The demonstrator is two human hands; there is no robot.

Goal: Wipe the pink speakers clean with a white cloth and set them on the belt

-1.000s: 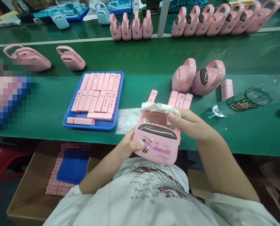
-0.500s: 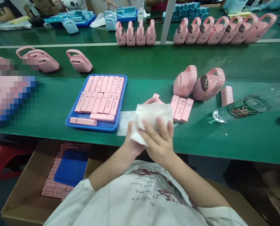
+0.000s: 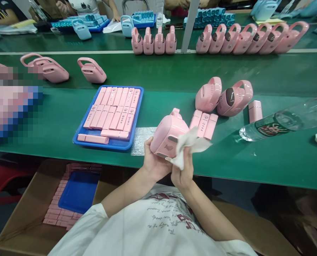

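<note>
My left hand (image 3: 154, 161) is wrapped round the lower left of a pink speaker-like unit with a top handle (image 3: 167, 133), tilted over the table's front edge. Pinched in my right hand (image 3: 183, 167) is a crumpled white cloth (image 3: 189, 144), which covers the unit's right lower corner. Dark print and a grey oblong patch show on the unit's facing side. Just behind it lie three pink microphone-like sticks (image 3: 203, 124). Two more pink handled units (image 3: 208, 95) stand past those sticks. Beneath my left forearm's side of the work spot is a silvery mat (image 3: 141, 141).
A blue tray (image 3: 75, 142) of pink sticks lies left of my hands. On the right, a clear bottle (image 3: 278, 122) lies on its side. Pink units (image 3: 160, 42) line a ledge. A cardboard box (image 3: 22, 220) stands below left. Co-workers sit across, near blue units.
The cloth has come off the unit's face and bunched up at its right lower corner. My right hand has gone from spread over the cloth to pinching it.
</note>
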